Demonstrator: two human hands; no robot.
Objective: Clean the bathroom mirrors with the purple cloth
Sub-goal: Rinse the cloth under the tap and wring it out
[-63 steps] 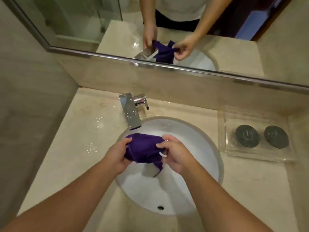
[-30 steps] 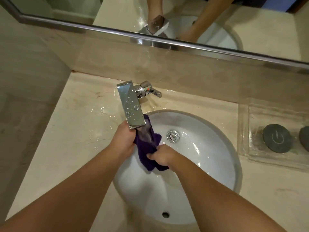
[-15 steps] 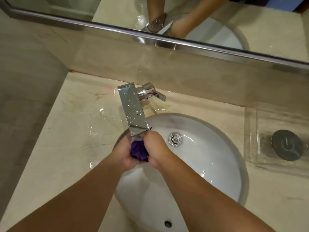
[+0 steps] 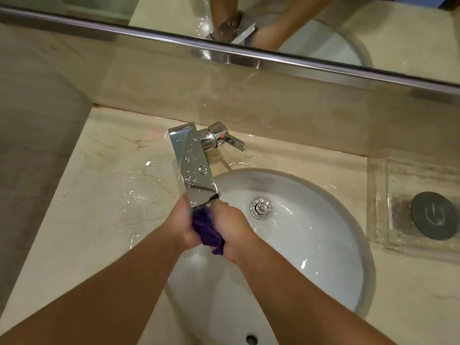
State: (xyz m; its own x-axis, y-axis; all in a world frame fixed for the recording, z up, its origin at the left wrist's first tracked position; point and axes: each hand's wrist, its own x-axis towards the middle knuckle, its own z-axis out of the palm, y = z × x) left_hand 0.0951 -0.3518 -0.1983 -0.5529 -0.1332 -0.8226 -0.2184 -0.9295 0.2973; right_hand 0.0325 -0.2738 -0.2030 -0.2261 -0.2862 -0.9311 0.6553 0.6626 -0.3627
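Hands close together: our left hand (image 4: 181, 226) and right hand (image 4: 234, 230) both clench the bunched purple cloth (image 4: 207, 232) between them. We hold it over the white basin (image 4: 311, 245), just below the faucet (image 4: 194, 165) spout at 12 o'clock. The drain (image 4: 260, 207) sits at 2 o'clock. At 3 o'clock on the wet table (image 4: 99, 183), a clear tray (image 4: 378, 195) holds a grey disc (image 4: 434, 215). The mirror (image 4: 398, 33) spans 12 o'clock.

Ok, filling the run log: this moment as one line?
left hand: grips purple cloth | right hand: grips it | cloth: bunched under faucet, over sink
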